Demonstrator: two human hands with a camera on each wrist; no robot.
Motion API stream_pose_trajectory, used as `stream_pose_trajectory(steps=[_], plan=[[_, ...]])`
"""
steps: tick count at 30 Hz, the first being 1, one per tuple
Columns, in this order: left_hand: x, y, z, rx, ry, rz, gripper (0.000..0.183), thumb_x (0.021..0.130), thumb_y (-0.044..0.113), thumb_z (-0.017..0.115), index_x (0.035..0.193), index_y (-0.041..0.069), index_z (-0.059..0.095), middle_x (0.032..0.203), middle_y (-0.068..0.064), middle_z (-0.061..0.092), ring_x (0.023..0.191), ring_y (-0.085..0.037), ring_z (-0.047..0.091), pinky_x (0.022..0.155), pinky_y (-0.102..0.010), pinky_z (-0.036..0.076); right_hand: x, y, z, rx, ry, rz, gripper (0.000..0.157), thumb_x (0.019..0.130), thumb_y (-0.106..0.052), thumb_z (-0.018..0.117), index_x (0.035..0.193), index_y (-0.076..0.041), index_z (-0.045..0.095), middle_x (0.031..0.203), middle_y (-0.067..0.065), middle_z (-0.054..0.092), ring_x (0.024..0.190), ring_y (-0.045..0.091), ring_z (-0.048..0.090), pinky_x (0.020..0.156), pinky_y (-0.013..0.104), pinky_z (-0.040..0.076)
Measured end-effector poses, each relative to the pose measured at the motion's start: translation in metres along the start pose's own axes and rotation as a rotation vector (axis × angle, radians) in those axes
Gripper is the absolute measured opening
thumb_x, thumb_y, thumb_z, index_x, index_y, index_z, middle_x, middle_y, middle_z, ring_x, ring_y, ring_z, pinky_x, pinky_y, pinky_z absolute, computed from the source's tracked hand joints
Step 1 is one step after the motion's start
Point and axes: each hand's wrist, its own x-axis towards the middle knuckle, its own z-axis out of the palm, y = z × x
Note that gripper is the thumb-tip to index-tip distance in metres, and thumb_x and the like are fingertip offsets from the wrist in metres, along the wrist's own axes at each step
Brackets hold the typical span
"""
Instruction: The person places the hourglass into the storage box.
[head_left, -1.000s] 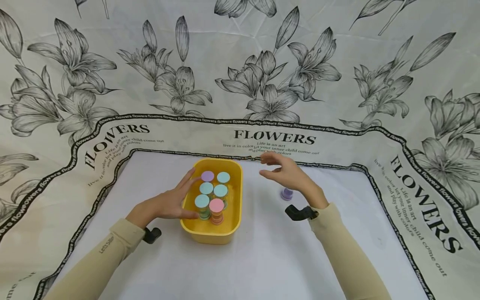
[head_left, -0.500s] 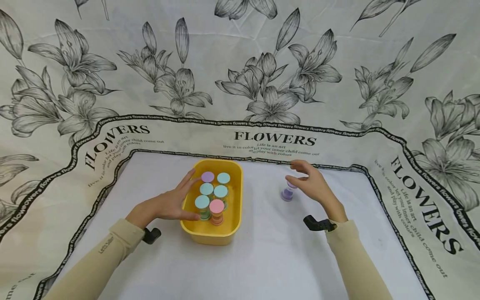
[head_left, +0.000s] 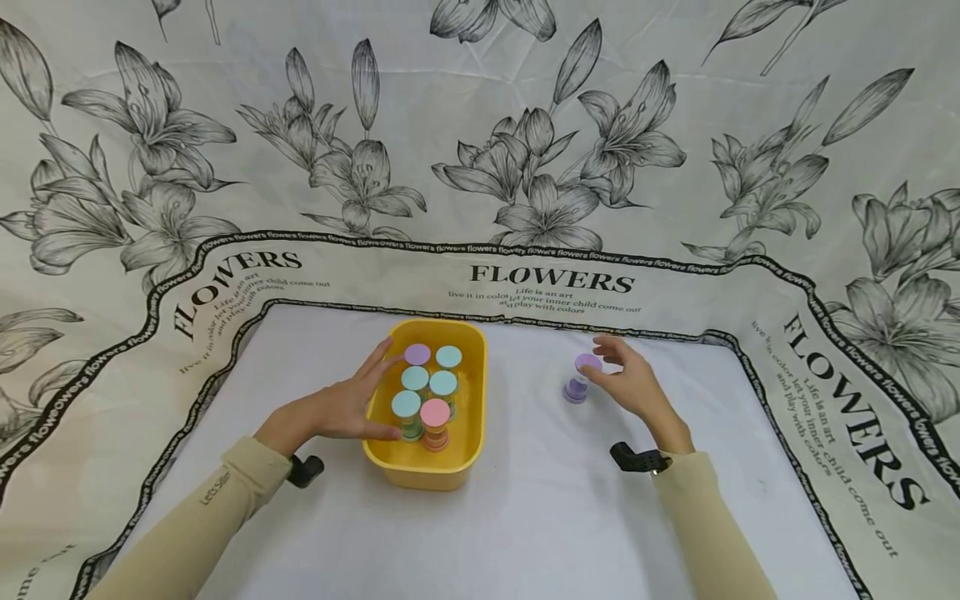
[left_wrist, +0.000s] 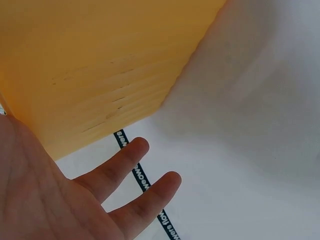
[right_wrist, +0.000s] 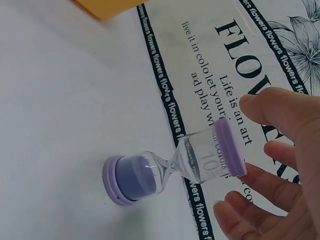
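In the head view my left hand (head_left: 341, 407) lies at the left side of a yellow plastic bin (head_left: 472, 437). Its thumb and one finger reach over the rim, while two straight fingers (left_wrist: 145, 205) extend outside the wall in the left wrist view. Inside the bin stand several small hourglasses, among them a pink one (head_left: 435, 413) and a purple-capped one (head_left: 417, 355). Another purple hourglass (head_left: 576, 389) stands upright on the table. My right hand (head_left: 632, 385) is around its upper cap, thumb and fingers spread; the right wrist view shows no clear pinch.
White cloth (head_left: 525, 525) covers the table. A floral-printed fabric (head_left: 555, 287) with a black lettered border rises behind it and along both sides. The free-standing hourglass is to the right of the bin.
My right hand has moved right and slightly down, from between the bin and the lone hourglass to that hourglass's cap. My left hand and the bin have stayed in place.
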Motion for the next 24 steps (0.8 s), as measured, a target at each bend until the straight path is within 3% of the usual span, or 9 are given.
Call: stream_pose_trajectory(steps=[13,24], plan=[[0.000,-0.001,0.001,0.011,-0.001,0.003,0.119,0.080,0.069,0.074,0.166,0.020,0.008,0.172,-0.006,-0.023,0.155,-0.048,0.019,0.113,-0.072,0.035,0.004,0.016,0.014,0.034,-0.013,0.042,0.066,0.096,-0.032,0.073,0.149,-0.002,0.048,0.145,0.025,0.056,0.126,0.043,0.061,0.097,0.052,0.056],[-0.001,-0.001,0.001,0.021,0.003,0.001,0.118,0.081,0.069,0.073,0.166,0.018,0.009,0.172,-0.006,-0.023,0.155,-0.048,0.021,0.112,-0.071,0.037,0.004,0.011,0.021,0.033,-0.020,0.016,0.057,0.094,-0.022,0.075,0.142,-0.001,0.054,0.133,0.026,0.063,0.115,0.041,0.066,0.088,0.040,0.057]])
